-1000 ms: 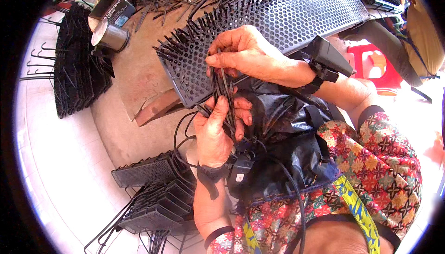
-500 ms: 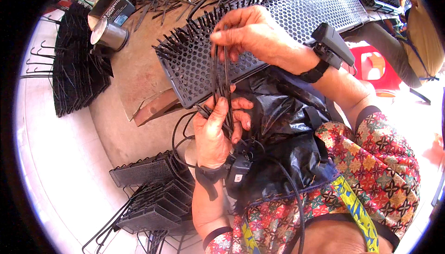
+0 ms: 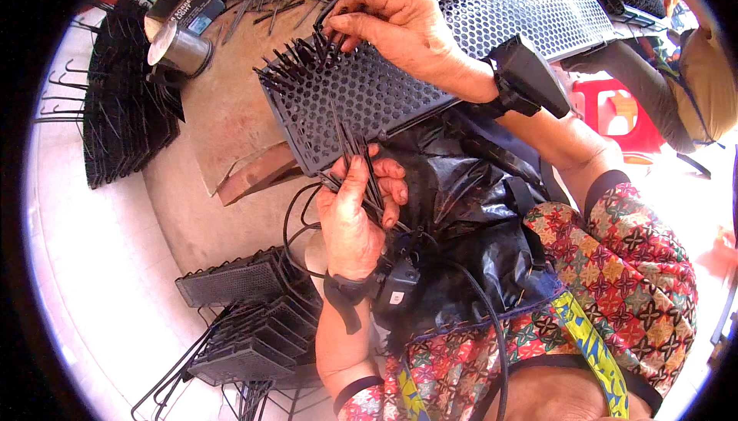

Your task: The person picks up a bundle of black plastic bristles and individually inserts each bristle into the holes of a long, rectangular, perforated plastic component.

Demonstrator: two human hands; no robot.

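Your left hand grips thin black strips beside the near left corner of the perforated black tray. Your right hand is at the tray's far edge, fingers among black sticks, their hold unclear. A silver spool and dark box are left of the tray.

Bright overexposed right side, dark curved rim.

Workshop: spool, stacked black racks
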